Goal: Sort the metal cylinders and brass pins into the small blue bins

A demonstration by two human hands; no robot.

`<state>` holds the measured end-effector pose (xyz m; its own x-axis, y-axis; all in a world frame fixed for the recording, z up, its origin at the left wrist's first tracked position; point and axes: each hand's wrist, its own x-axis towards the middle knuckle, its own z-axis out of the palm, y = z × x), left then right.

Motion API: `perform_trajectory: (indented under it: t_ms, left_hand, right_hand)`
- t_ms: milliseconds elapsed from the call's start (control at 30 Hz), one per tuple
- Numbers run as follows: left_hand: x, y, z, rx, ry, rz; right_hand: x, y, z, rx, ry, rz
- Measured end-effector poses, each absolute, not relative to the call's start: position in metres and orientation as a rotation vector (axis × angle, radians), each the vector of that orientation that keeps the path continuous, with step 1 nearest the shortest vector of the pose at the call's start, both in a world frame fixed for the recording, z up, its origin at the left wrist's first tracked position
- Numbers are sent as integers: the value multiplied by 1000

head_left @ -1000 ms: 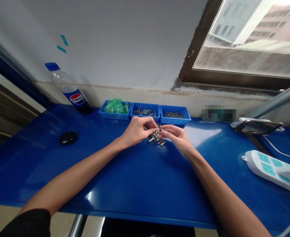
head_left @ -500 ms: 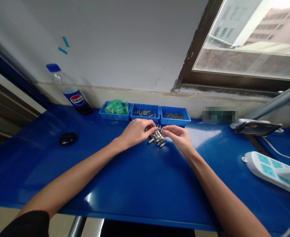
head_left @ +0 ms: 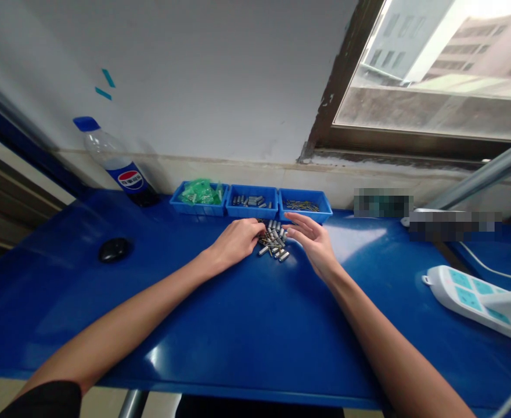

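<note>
A heap of small silvery metal cylinders and thin brass-coloured pins (head_left: 276, 237) lies on the blue table (head_left: 255, 325). My left hand (head_left: 237, 241) rests at the heap's left side, fingers curled down and pressed together; whatever they grip is hidden. On the other side, my right hand (head_left: 316, 244) is raised slightly, its fingers apart and nothing visible in them. Behind the heap stand three blue bins in a row. The left bin (head_left: 194, 209) contains a green plastic bag, the middle bin (head_left: 250, 212) metal cylinders, and the right bin (head_left: 310, 216) thin pins.
A cola bottle (head_left: 129, 177) stands at the back left by the wall, with a black computer mouse (head_left: 113, 249) in front of it. To the right lies a white power strip (head_left: 451, 302) with a cable. Blurred objects sit at the back right below the window.
My left hand has lowered onto the left side of the heap. My right hand has opened, its fingers spreading away from the parts. The view has shifted slightly.
</note>
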<state>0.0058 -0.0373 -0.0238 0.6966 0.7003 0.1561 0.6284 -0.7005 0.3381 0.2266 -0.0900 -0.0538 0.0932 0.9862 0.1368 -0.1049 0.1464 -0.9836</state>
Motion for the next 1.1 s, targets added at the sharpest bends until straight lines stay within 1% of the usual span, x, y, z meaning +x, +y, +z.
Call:
perform_trajectory:
  t_ms: [233, 400, 567, 667, 733, 833, 967, 1100]
  left_hand:
    - [7, -37, -28, 2635, 1096, 502]
    - [4, -35, -19, 2557, 1051, 591]
    - [0, -34, -13, 2604, 1126, 644]
    - [0, -36, -12, 2612, 1131, 777]
    - [3, -39, -10, 2512, 1085, 948]
    - [10, -45, -6, 2178, 987, 1120]
    - [18, -52, -5, 1836, 853, 1104]
    - [18, -53, -7, 1792, 803, 1018]
  right_hand:
    - [226, -91, -54, -1061, -1121, 1118]
    - [226, -93, -51, -1076, -1134, 1134]
    - [225, -94, -48, -1071, -1148, 1152]
    - [226, -94, -49, -1072, -1144, 1160]
    - [226, -93, -49, -1072, -1140, 1165]
    - [224, -95, -48, -1072, -1168, 1195]
    - [222, -98, -46, -1028, -1207, 1306]
    - [221, -98, -48, -994, -1177, 1316]
